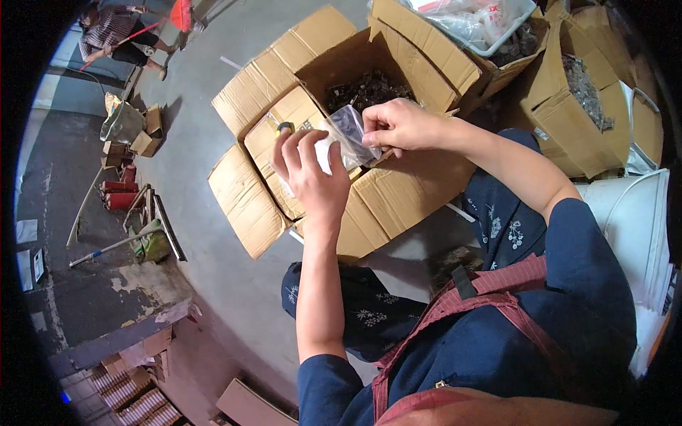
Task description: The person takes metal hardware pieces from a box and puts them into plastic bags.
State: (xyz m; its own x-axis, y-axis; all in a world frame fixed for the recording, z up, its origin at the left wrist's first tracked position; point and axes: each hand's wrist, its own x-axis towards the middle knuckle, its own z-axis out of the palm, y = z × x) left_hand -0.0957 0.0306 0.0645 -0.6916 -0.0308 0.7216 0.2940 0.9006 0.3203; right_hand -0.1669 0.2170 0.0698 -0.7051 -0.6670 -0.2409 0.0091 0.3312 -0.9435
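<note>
My right hand (405, 126) pinches the edge of a clear plastic bag (347, 126) above an open cardboard box. To its left, my left hand (310, 170) has its fingers spread and curved over a white, see-through part of the bag; whether it touches the bag I cannot tell. By its fingertips is a small yellow and black object (285, 127), its kind unclear. Below the hands stands a smaller carton (295, 108) with its top flaps folded in. The open box (408, 53) behind holds many small dark pieces (369, 91).
More cartons with clear bagged pieces (584, 92) stand at the right, beside a white bucket (629, 227). A white tray (515, 35) with plastic bags sits at the back. Far left, a person (117, 35) holds a red-handled dustpan (181, 15). Red rolls (121, 195) lie at left.
</note>
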